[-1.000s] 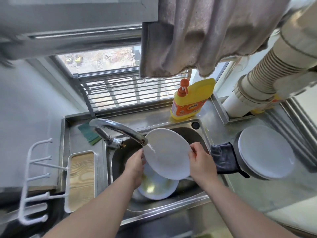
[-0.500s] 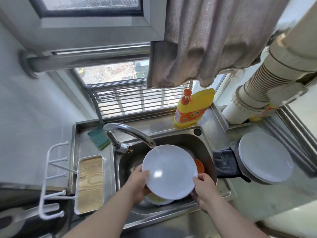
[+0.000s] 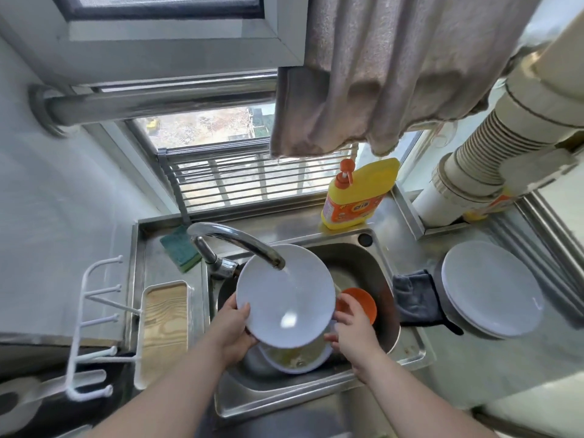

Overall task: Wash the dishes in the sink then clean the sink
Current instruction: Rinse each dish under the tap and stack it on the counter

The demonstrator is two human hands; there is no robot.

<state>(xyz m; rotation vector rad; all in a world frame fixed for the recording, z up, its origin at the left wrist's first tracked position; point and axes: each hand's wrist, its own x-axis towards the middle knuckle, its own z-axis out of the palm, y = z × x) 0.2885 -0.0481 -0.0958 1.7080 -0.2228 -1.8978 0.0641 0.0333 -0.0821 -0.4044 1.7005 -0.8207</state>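
Both hands hold the white plate [image 3: 286,295] over the sink [image 3: 384,273], under the faucet [image 3: 235,240]: left hand [image 3: 232,330] grips rim at 8 o'clock, right hand [image 3: 352,331] at 4. Dirty bowl [image 3: 297,358] beneath; orange dish [image 3: 363,303] at 3 o'clock.

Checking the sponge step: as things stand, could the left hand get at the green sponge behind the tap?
Probably not yet: the left hand holds the white plate, and the faucet stands between it and the green sponge.
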